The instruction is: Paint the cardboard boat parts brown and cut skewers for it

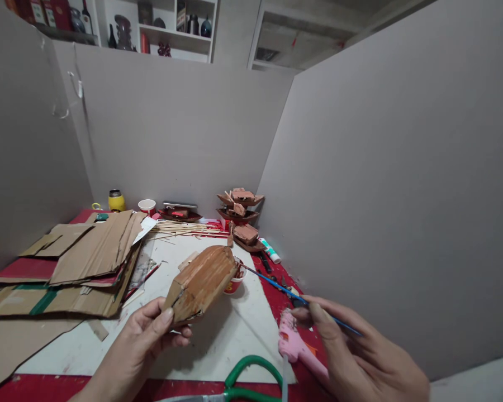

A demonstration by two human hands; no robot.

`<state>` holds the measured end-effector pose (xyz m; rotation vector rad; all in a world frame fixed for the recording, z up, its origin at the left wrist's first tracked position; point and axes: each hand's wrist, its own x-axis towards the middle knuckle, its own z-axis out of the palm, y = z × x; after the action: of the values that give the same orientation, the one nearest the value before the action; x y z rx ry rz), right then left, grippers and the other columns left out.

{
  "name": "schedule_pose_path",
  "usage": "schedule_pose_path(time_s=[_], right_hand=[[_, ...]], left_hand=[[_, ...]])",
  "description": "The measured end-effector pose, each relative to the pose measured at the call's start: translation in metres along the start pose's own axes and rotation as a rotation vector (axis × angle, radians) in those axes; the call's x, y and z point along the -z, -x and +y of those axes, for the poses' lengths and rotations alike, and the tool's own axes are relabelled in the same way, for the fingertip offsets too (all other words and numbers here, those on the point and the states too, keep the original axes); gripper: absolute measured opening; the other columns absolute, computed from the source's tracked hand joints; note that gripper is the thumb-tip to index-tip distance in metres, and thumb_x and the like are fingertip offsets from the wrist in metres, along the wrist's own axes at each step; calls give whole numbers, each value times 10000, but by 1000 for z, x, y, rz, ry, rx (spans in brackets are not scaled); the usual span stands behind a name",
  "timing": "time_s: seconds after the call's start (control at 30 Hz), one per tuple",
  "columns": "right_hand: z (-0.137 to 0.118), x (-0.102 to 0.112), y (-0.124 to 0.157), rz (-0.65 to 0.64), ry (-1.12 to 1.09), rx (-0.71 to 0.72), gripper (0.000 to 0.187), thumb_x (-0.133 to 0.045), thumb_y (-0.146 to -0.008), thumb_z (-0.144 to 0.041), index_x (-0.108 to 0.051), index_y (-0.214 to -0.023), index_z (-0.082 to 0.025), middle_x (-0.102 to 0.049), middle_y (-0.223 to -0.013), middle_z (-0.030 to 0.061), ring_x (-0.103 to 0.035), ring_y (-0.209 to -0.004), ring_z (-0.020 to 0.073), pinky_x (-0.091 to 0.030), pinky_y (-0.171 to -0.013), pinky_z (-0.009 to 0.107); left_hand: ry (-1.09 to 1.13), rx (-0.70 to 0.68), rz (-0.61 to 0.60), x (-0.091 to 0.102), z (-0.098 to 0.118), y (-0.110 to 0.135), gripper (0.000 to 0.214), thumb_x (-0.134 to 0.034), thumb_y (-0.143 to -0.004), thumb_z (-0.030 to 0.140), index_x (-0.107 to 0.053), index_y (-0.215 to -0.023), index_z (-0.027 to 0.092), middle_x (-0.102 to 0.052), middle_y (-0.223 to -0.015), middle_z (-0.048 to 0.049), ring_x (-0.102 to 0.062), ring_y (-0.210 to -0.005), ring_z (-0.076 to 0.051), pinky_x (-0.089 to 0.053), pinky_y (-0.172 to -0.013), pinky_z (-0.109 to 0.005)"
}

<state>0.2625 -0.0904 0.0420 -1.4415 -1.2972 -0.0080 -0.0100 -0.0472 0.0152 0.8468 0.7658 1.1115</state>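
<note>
My left hand (145, 340) grips the near end of a brown-painted cardboard boat model (202, 282), holding it up above the white sheet (218, 340). My right hand (360, 352) pinches a thin blue paintbrush (285, 289). The brush's tip reaches into a small red and white paper cup (236, 281) just behind the boat. A pink glue gun (295, 349) lies under my right hand.
Torn cardboard sheets (88, 251) pile up at the left. Bamboo skewers (184, 228), a yellow jar (116, 201), a paper cup (146, 206) and stacked painted boats (241, 215) stand at the back. Green-handled scissors (247, 379) lie at the near edge. Grey partition walls enclose the table.
</note>
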Motion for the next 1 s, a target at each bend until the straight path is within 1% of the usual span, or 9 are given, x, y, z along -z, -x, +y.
schedule_pose_path(time_s=[0.07, 0.2, 0.3, 0.37, 0.5, 0.67, 0.73, 0.9, 1.0], right_hand=[[-3, 0, 4, 34, 4, 0, 300, -608, -956, -484, -780, -950, -238, -802, -728, 36, -791, -698, 227, -628, -583, 250], [-2, -1, 1, -59, 6, 125, 266, -598, -969, -443, -781, -918, -257, -800, -718, 7, -767, -617, 182, -613, -578, 220], [4, -4, -5, -63, 29, 162, 256, -596, -970, -420, -782, -925, -249, -798, -699, 1, -762, -588, 168, -601, -546, 194], [7, -6, -6, -27, 45, 146, 260, -602, -966, -425, -782, -922, -243, -800, -696, 4, -766, -583, 171, -604, -552, 195], [5, -6, 3, 45, -2, 35, 296, -609, -962, -464, -777, -935, -222, -805, -708, 27, -760, -546, 190, -611, -523, 230], [5, -5, 5, 9, 25, 113, 310, -602, -956, -488, -782, -922, -237, -808, -715, 31, -778, -611, 213, -626, -579, 261], [5, -5, 2, 23, 61, 106, 304, -602, -956, -488, -781, -936, -244, -805, -712, 22, -773, -611, 205, -617, -589, 258], [-1, -6, 5, 138, 12, -7, 304, -610, -959, -490, -771, -943, -233, -797, -729, 33, -781, -713, 237, -615, -760, 328], [0, -6, 8, 92, -21, 24, 304, -615, -954, -497, -776, -914, -242, -797, -716, 24, -771, -659, 223, -610, -676, 302]], left_hand=[[5, 9, 3, -1, 0, 0, 286, -805, -796, 423, -783, -924, 168, -740, -876, -68, -663, -744, -166, -570, -699, -282], [21, 20, 9, -1, 0, 0, 295, -820, -779, 425, -783, -915, 166, -746, -878, -75, -670, -739, -167, -572, -695, -284], [40, 34, 4, 1, -1, 0, 272, -809, -799, 402, -783, -939, 170, -749, -915, -75, -671, -751, -160, -570, -701, -277], [59, 47, 0, 2, -2, -1, 265, -808, -803, 391, -779, -946, 171, -749, -921, -75, -672, -756, -160, -569, -703, -278], [91, 57, 10, 1, -1, 0, 271, -821, -789, 391, -777, -934, 165, -754, -910, -80, -674, -743, -159, -570, -692, -277], [120, 85, 83, -6, 5, 3, 308, -879, -720, 382, -778, -926, 176, -750, -884, -63, -680, -753, -160, -577, -708, -280], [128, 85, 88, -7, 6, 4, 313, -882, -717, 379, -777, -933, 178, -748, -886, -59, -682, -750, -158, -579, -708, -280], [138, 86, 86, -7, 5, 5, 291, -866, -743, 358, -769, -941, 169, -749, -890, -64, -683, -752, -154, -575, -714, -274], [157, 88, 95, -8, 7, 5, 296, -886, -714, 360, -765, -911, 174, -756, -878, -60, -683, -745, -157, -579, -709, -279]])
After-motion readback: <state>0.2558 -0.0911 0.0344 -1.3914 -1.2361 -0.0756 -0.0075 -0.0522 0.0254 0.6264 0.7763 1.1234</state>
